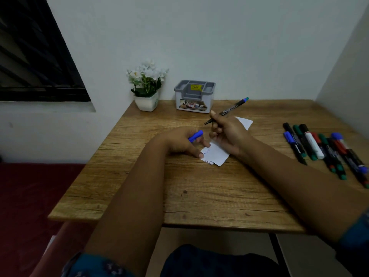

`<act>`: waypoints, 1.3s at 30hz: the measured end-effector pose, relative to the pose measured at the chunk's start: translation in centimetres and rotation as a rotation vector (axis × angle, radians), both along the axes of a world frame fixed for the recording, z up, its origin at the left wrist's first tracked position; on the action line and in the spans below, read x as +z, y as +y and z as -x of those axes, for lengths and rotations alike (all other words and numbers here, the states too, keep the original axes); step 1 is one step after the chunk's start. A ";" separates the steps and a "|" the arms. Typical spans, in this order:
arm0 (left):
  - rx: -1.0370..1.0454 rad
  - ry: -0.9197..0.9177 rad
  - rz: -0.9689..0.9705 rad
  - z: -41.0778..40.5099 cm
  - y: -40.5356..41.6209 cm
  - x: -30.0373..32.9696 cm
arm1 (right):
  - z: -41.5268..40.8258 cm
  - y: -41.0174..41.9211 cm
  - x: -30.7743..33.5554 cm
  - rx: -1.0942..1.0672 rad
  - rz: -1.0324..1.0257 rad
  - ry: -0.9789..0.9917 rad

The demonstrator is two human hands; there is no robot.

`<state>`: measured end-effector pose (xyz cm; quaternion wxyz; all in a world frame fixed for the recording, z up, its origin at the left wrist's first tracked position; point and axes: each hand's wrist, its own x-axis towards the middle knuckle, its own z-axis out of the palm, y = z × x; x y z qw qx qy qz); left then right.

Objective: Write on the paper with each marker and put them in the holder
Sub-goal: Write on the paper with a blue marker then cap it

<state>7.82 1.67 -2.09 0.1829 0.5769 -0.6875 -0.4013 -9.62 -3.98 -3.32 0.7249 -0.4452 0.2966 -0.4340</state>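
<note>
A wooden counter [199, 196] is seen from above, set into a corner of white walls. A black marker [227, 110] is held in the right hand [229, 136], the grip clamped on its barrel with fingers and thumb curled round it; the uncapped tip is pointed down and left, and the blue-green end is raised toward the far edge. A blue cap [195, 136] is gripped in the left hand [183, 142], the fingers curled round it, while two fingertips are pressed on the near-left corner of the paper [216, 154]. The paper is laid near the middle of the counter, partly covered by the right hand, and small marks are seen on it near the left fingertips. A second white sheet [245, 122] is seen just behind the right hand.

The holder [194, 96], grey-topped with a clear body and a yellow sticker, is stood at the far edge, and no marker can be seen in it. A pot of white flowers [146, 86] is placed just left of it, at the far left corner. A row of markers [323, 150], with blue, green, red and black caps, is laid along the right edge, well apart from the paper. A dark window [36, 56] is seen in the left wall.
</note>
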 end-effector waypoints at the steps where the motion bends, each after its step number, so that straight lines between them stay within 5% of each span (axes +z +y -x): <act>1: 0.017 0.044 0.002 0.1 -0.1 -0.2 | -0.2 0.2 -0.1 -0.011 -0.067 -0.041; 5: 0.181 0.119 0.078 0.7 -0.5 -0.9 | 0.4 -0.2 -0.5 -0.066 -0.296 -0.254; 11: 0.215 0.090 0.082 1.1 -0.7 -0.8 | -0.1 0.0 -0.5 -0.053 -0.236 -0.169; 21: 0.256 0.108 0.094 1.5 -0.6 -0.9 | -0.5 0.5 -1.6 0.062 0.294 0.190; 29: 0.305 -0.088 0.298 2.5 -1.0 -0.7 | -0.4 0.1 -1.8 0.058 0.355 0.224; 39: 0.284 0.289 0.188 3.6 -1.8 0.3 | -0.3 0.1 -0.7 0.023 -0.134 -0.076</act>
